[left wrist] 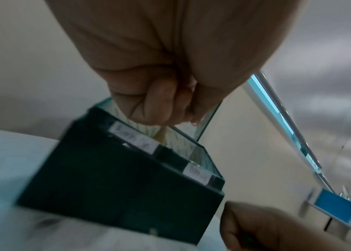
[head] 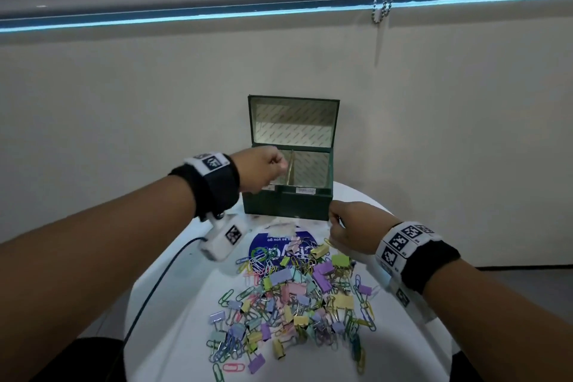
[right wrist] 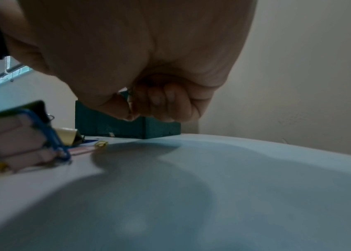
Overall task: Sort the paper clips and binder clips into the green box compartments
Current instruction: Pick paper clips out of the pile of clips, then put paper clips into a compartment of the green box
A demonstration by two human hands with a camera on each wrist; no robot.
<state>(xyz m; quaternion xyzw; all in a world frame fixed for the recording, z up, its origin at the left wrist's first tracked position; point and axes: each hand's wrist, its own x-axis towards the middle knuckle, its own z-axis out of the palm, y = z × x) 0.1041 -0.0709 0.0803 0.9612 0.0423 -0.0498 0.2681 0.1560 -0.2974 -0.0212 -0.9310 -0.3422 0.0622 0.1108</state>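
Observation:
The green box (head: 288, 205) stands open at the back of the table, lid upright, with a divider (head: 291, 170) splitting it into two compartments. My left hand (head: 273, 166) hovers over the left compartment with its fingers curled into a fist (left wrist: 159, 105); nothing shows inside it. My right hand (head: 336, 223) hangs just in front of the box's right front corner (right wrist: 110, 124), pinching what looks like a thin dark paper clip (right wrist: 130, 101). A mixed pile of pastel binder clips and coloured paper clips (head: 294, 298) lies on the table in front of the box.
The round white table (head: 186, 335) ends near the wall behind the box. A blue round sticker (head: 276, 245) and scraps of tape lie between box and pile. A dark cable (head: 148, 291) runs down the left side. A pink binder clip (right wrist: 19, 135) sits left of my right hand.

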